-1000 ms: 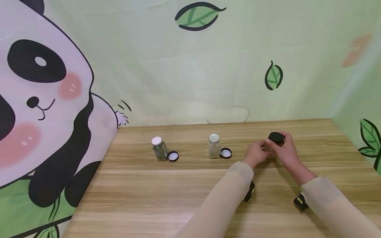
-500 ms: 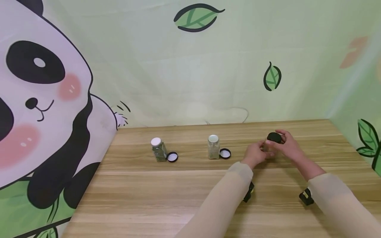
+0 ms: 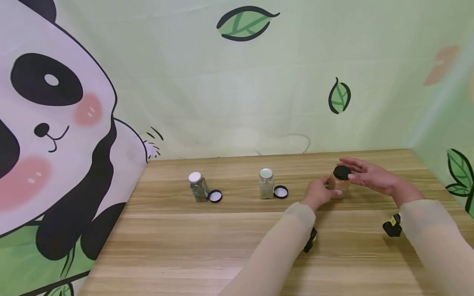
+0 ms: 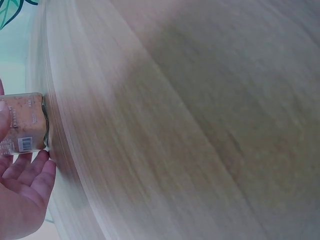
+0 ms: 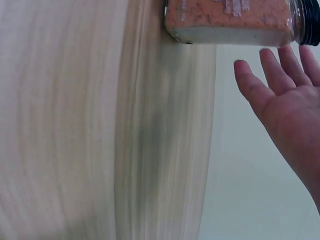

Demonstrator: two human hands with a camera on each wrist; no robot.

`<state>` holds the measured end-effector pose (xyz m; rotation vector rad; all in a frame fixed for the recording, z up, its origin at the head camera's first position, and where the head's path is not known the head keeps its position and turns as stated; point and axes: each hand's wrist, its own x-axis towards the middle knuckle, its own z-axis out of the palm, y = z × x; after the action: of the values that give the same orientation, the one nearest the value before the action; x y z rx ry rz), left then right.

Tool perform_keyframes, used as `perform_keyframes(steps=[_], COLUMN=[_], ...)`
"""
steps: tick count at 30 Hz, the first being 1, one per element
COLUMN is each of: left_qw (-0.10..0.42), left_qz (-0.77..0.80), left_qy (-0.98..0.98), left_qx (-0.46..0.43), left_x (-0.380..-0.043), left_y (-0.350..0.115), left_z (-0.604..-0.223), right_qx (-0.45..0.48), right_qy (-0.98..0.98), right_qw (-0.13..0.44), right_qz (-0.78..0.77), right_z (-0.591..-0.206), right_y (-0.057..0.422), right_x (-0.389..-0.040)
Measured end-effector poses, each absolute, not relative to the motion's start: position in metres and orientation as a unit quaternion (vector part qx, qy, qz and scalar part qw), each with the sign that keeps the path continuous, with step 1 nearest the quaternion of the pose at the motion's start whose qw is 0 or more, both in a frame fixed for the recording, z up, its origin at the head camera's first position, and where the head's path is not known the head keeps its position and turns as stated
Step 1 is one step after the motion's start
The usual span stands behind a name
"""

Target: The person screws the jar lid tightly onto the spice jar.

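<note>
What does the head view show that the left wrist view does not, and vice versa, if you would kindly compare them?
Only the head view shows the left jar, the middle jar, their loose lids on the table, the black lid on the orange-filled jar, and the printed panda.

Only the left wrist view shows a barcode on that orange-filled jar.

Both show the orange-filled jar, the left hand gripping it, and the table.
</note>
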<state>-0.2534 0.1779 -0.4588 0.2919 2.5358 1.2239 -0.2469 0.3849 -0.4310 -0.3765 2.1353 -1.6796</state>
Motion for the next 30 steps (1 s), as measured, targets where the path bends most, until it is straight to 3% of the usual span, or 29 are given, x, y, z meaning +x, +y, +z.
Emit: perform_keyframes(steps=[12,30], left_qw=[0.15,0.147], left_qz=[0.427,0.422], left_qy=[0.884,0.887], left_qx=[0.115,0.114], left_x=[-0.255,-0.259], left_y=[0.177,0.181], left_z=[-0.459,-0.466], right_qx=[-0.131,-0.105], right_qy=[0.763,0.786], right_qw=[0.23,0.217], right_qz=[-0.59,-0.569], right_z=[-0.428,-0.431], right_y=[0.379,0.374], right_x=[-0.255,-0.25])
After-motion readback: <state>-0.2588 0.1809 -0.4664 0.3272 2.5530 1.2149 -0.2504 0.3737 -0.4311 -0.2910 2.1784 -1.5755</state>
